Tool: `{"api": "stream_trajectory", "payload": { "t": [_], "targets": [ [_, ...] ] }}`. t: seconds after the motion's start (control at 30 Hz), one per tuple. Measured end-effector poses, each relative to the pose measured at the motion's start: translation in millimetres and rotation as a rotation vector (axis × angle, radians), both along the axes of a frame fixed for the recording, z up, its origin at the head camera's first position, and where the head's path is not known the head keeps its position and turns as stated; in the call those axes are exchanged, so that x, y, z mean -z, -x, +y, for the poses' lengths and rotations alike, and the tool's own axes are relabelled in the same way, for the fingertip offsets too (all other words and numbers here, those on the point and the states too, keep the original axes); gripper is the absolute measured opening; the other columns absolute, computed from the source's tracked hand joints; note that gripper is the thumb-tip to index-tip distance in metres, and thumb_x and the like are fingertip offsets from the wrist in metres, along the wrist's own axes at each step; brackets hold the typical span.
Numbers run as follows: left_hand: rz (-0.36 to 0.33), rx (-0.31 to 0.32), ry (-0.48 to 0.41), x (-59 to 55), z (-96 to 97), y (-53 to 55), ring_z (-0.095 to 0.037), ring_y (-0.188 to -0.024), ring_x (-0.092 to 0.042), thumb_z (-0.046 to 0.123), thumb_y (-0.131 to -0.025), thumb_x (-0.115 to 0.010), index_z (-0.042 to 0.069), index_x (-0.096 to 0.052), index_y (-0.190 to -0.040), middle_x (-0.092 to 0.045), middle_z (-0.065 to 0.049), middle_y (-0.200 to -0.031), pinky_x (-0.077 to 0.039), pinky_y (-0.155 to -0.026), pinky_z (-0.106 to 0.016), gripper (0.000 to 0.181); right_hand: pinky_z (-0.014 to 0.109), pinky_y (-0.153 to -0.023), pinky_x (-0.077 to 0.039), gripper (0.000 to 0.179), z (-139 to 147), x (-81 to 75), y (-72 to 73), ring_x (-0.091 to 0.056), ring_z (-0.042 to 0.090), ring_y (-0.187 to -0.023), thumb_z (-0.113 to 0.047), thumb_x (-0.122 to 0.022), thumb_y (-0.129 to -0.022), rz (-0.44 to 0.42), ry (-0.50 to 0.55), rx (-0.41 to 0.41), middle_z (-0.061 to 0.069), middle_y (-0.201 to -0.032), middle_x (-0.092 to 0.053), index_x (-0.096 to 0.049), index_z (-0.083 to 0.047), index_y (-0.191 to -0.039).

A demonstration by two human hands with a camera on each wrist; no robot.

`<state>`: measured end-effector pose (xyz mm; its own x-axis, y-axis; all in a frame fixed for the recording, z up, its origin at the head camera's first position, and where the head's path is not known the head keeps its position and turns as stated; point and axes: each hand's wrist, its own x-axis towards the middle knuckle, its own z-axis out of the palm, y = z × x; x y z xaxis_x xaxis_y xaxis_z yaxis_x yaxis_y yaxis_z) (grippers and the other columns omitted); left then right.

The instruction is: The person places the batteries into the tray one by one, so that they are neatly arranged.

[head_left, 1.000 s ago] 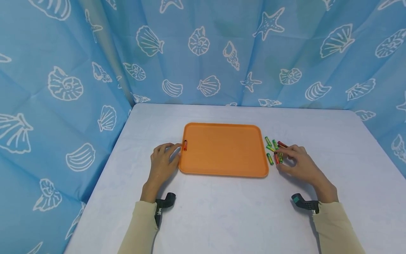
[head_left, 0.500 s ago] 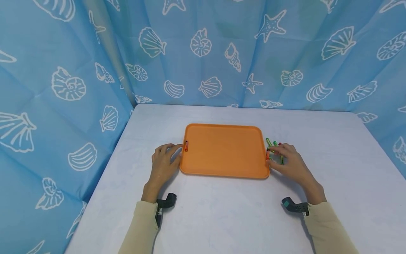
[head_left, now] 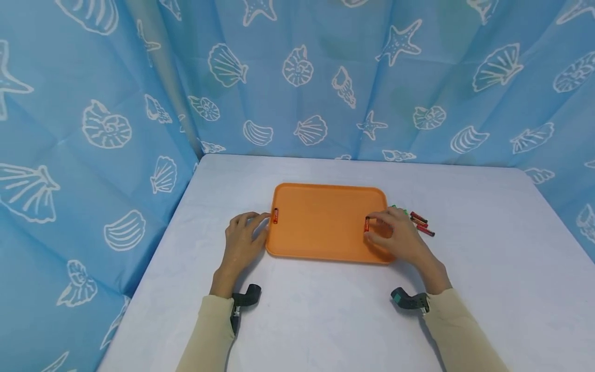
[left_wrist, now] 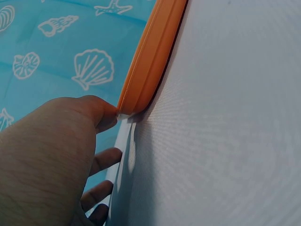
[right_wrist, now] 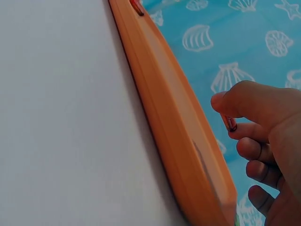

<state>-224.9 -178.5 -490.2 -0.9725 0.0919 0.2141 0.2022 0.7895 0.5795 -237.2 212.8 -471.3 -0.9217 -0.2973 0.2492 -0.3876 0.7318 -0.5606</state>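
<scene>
Over the right part of the orange tray (head_left: 321, 222), my right hand (head_left: 402, 237) pinches a small red battery (head_left: 366, 224) between thumb and fingertips. In the right wrist view the same battery (right_wrist: 230, 123) shows below the thumb, above the tray's rim (right_wrist: 188, 117). Another red battery (head_left: 276, 216) lies along the tray's left side. My left hand (head_left: 241, 240) is at the tray's left edge, index finger and thumb touching the rim and the other fingers loose. The left wrist view shows that hand (left_wrist: 61, 141) against the tray's corner (left_wrist: 136, 94).
Right of the tray, several loose red batteries (head_left: 425, 230) lie on the white-covered table (head_left: 325, 315). Green batteries (head_left: 405, 211) beside them are mostly hidden by my right hand. A blue curtain (head_left: 297, 103) with shell prints stands behind and at the left.
My right hand has picked a red battery from the pile and carried it left over the tray. A few red batteries at the pile now show. My left hand stays at the rim.
</scene>
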Motion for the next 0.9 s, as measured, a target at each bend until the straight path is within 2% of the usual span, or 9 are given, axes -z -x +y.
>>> {"api": "stream_trajectory", "payload": {
  "t": [0.43, 0.9],
  "targets": [
    [0.026, 0.004, 0.011, 0.4, -0.1, 0.3, -0.036, -0.136, -0.032, 0.028, -0.103, -0.054, 0.022, -0.061, -0.138, -0.052, -0.012, -0.138, -0.021, -0.111, -0.059, 0.037, 0.048, -0.092, -0.044, 0.046, -52, -0.8, 11.0, -0.046, 0.025, -0.108, -0.027, -0.083, -0.084, 0.012, 0.032, -0.064, 0.003, -0.103, -0.056, -0.069, -0.009, -0.123],
    [0.012, -0.001, 0.007, 2.0, -1.4, 1.0, -0.035, -0.136, -0.032, 0.029, -0.103, -0.053, 0.023, -0.062, -0.138, -0.052, -0.010, -0.138, -0.021, -0.111, -0.058, 0.036, 0.046, -0.092, -0.041, 0.045, -89, -0.9, 21.1, -0.048, 0.024, -0.104, -0.027, -0.082, -0.084, 0.034, 0.062, -0.129, 0.001, -0.098, -0.055, -0.069, -0.007, -0.122]
  ]
}}
